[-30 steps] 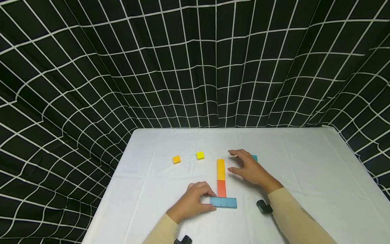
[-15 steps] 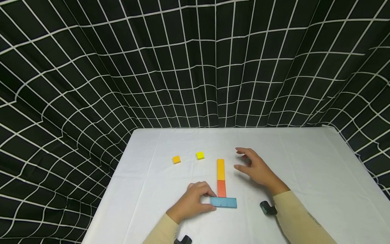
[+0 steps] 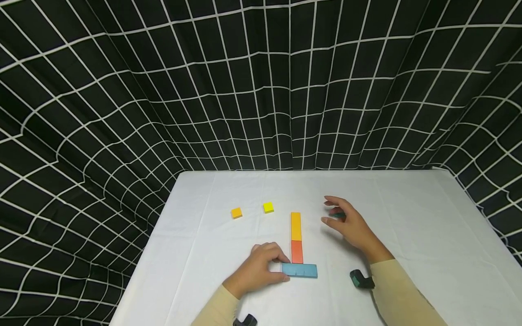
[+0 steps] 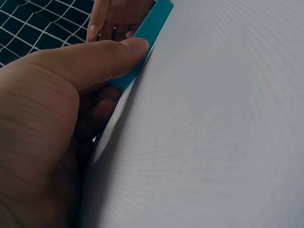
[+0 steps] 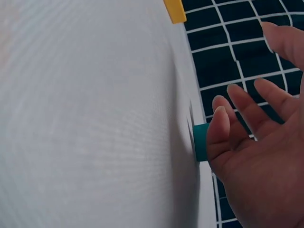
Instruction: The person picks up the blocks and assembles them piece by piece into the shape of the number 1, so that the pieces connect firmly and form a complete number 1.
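Note:
My left hand (image 3: 261, 267) pinches the left end of a long blue block (image 3: 302, 270), its thumb on the near side. That block lies crosswise on the white cloth; the left wrist view shows the thumb against the block (image 4: 154, 23). Beyond it, end to end, a red block (image 3: 297, 251) and a longer orange block (image 3: 296, 226) form a line. My right hand (image 3: 352, 228) hovers right of that line, thumb and fingers apart. Behind its fingers a teal block (image 3: 338, 215) is partly hidden; the right wrist view shows the teal block (image 5: 200, 142) beside the little finger.
A small orange square block (image 3: 236, 213) and a yellow square block (image 3: 268, 208) lie to the far left of the line. A white cloth (image 3: 408, 217) covers the table, and black curtains with a white grid (image 3: 261, 90) surround it.
My right hand has moved rightward, away from the orange block, and the teal block now shows between its fingers. The left hand and the joined blocks have stayed put.

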Demonstrator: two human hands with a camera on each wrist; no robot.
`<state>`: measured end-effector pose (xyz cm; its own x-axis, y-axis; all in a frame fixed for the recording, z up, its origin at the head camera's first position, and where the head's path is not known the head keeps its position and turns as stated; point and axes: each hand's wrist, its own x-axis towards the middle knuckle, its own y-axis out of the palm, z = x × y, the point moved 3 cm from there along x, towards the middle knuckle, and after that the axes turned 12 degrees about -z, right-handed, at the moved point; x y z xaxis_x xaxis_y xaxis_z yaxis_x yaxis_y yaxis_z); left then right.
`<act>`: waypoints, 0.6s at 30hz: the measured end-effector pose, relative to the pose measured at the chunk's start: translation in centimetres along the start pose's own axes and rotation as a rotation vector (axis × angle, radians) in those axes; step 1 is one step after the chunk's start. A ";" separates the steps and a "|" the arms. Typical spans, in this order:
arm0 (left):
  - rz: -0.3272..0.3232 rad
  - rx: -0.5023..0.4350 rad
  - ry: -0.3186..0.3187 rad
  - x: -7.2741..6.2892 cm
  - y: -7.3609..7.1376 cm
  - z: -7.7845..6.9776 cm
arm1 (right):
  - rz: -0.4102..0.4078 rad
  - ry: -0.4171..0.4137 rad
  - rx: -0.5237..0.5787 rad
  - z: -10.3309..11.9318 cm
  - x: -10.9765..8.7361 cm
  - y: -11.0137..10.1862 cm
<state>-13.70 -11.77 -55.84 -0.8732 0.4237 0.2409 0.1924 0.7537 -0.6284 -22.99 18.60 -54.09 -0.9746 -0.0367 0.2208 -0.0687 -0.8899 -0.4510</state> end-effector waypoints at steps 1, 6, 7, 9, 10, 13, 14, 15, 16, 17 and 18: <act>0.000 -0.001 0.001 0.0 0.0 0.0 | -0.006 0.006 0.004 0.0 0.0 -0.1; 0.002 -0.004 -0.014 0.1 0.1 0.0 | -0.020 0.019 0.013 -0.1 -0.2 -0.7; 0.002 -0.004 -0.015 0.1 0.1 0.0 | -0.024 0.020 0.015 -0.1 -0.2 -0.8; 0.003 -0.005 -0.015 0.1 0.1 0.1 | -0.037 0.017 0.013 -0.3 -0.3 -1.1; 0.002 -0.003 -0.010 0.1 0.1 0.1 | -0.044 0.015 0.017 -0.4 -0.3 -1.2; -0.006 0.005 0.011 0.0 0.2 0.1 | -0.062 0.009 0.016 -0.8 -0.4 -1.6; -0.009 0.008 0.016 0.0 0.2 0.1 | -0.065 0.005 0.013 -1.0 -0.3 -1.7; -0.012 0.010 0.018 0.0 0.1 0.1 | -0.068 0.004 0.015 -1.1 -0.3 -1.8; -0.014 0.011 0.020 0.0 0.1 0.1 | -0.069 0.002 0.016 -1.2 -0.2 -2.0; -0.015 0.009 0.019 0.0 0.1 0.1 | -0.072 -0.001 0.011 -1.2 -0.2 -2.1; -0.014 0.008 0.013 0.0 0.1 0.1 | -0.075 -0.004 0.014 -1.3 -0.1 -2.3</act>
<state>-13.69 -11.74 -55.97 -0.8696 0.4202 0.2594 0.1770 0.7556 -0.6306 -22.99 21.19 -54.18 -0.9660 0.0287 0.2568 -0.1385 -0.8965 -0.4208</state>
